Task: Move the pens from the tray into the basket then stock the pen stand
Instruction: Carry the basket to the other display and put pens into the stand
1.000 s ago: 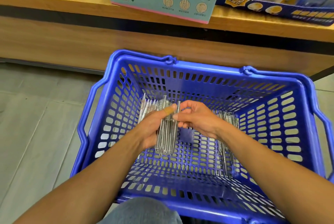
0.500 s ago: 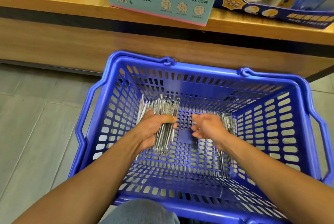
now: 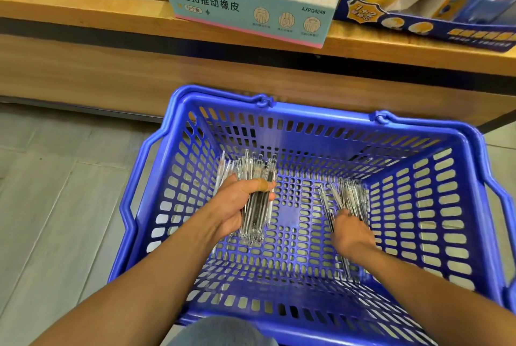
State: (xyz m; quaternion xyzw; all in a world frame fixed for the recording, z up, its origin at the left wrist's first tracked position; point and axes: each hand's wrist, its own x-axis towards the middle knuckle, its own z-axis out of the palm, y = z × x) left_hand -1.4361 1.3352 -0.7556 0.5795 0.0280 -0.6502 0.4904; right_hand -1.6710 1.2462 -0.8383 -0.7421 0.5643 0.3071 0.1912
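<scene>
Gripping a thick bundle of clear pens (image 3: 255, 200) at the left of the blue basket (image 3: 435, 206), the left hand (image 3: 237, 206) has its fingers and thumb curled round the bundle's middle, holding it upright against the left wall, with a few more pens leaning behind it. Further right, the right hand (image 3: 350, 231) is down on the basket floor over a loose heap of pens (image 3: 346, 195) by the right wall; its fingers reach in among them, but whether they pinch any cannot be told. No tray or pen stand is in view. This looks like the gathering step before stocking the stand. Next, the right hand must close round the loose pens, aligned lengthwise so none slip through the slots
</scene>
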